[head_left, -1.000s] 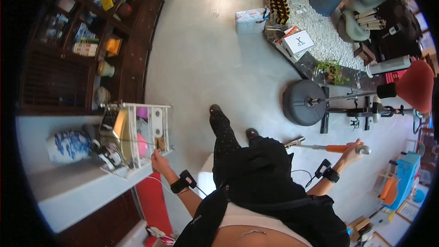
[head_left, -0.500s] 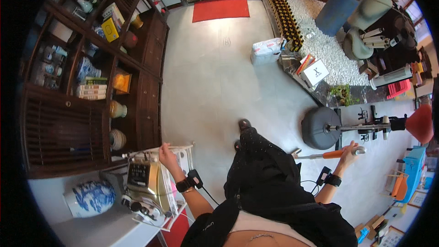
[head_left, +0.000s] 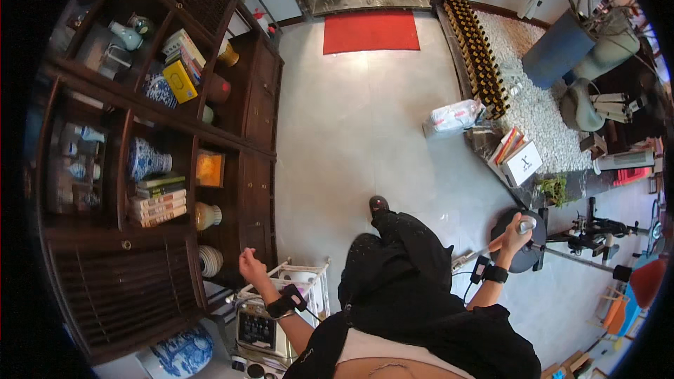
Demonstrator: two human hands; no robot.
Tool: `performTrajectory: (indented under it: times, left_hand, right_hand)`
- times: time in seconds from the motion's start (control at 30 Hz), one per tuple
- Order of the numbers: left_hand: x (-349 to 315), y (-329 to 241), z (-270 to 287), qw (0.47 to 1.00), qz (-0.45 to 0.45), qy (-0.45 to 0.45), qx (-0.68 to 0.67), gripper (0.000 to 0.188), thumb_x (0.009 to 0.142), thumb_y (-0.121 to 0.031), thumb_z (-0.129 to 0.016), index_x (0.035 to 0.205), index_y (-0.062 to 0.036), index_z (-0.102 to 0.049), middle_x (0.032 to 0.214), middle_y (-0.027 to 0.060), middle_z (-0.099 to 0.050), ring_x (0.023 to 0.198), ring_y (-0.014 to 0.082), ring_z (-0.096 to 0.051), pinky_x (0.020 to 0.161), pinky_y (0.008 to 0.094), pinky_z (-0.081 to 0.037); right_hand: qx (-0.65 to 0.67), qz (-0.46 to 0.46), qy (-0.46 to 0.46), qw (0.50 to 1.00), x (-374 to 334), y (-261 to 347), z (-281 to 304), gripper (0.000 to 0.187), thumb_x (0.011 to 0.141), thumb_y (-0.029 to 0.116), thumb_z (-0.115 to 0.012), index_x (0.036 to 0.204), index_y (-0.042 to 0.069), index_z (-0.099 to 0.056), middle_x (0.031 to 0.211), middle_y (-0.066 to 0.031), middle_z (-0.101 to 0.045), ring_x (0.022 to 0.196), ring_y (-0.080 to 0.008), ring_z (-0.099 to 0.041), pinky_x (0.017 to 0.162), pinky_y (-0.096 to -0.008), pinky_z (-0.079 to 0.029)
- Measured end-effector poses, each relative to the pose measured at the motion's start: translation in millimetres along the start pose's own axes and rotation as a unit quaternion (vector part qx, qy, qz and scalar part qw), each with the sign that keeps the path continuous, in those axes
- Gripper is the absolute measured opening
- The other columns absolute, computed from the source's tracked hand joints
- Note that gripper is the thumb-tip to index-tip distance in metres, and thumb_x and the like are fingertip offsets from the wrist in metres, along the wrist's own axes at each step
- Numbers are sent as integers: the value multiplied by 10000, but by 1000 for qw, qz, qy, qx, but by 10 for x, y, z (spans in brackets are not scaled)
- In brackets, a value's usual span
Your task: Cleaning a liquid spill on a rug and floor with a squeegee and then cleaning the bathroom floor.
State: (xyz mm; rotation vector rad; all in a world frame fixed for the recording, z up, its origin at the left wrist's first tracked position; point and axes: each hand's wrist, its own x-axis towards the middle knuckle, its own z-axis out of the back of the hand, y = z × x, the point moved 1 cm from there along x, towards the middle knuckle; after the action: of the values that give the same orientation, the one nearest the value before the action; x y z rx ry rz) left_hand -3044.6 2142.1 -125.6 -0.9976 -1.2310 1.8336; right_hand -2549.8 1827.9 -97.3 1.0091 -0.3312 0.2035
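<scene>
My right hand is wrapped round the orange grip of a silver rod; the rod's rounded silver end sticks out past my fingers, and its lower part runs down beside my dark trousers. What the rod belongs to is hidden. My left hand hangs out to the left with its fingers loosely curled and nothing seen in them. It is near a dark wooden cabinet and above a white rack. Each wrist wears a black band with a small cabled box.
The cabinet on my left holds vases and books. A wrapped white package lies on the grey floor by a raised bed of white pebbles. A red mat lies at the far doorway. A round black base stands right.
I have moved forward, so the cabinet and rack slide past on my left. My right hand, still holding the rod, has shifted slightly left in view; my left hand is lower.
</scene>
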Motion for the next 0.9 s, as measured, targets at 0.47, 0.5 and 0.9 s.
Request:
performTrajectory:
  times: [0.47,0.5,0.9]
  left_hand:
    - [2128,-920,-1741,999,47,-20,10,231,809,-264,-499,696,-62,-500,469,-40,-274,379,38,-238,346,198,-177]
    - [2335,-1027,-1906,999,40,5,9,230,811,-264,-496,697,-65,-502,467,-41,-278,377,38,-242,343,199,-183]
    - [4053,-2376,-4784,962,-71,263,-33,180,823,-219,-492,728,-67,-512,497,-67,-328,373,8,-243,331,173,-164]
  right_hand:
    - [8,-7,-31,999,448,1075,-2376,135,750,82,-515,640,24,-461,551,-14,-437,473,-115,-425,443,-253,-342]
    - [12,16,-40,999,479,1247,-2548,127,746,75,-514,642,25,-461,563,-19,-443,482,-120,-428,451,-262,-344]
    - [136,-127,-72,980,954,2528,-3917,244,781,127,-517,595,56,-375,485,19,-335,393,-62,-350,360,-202,-307]
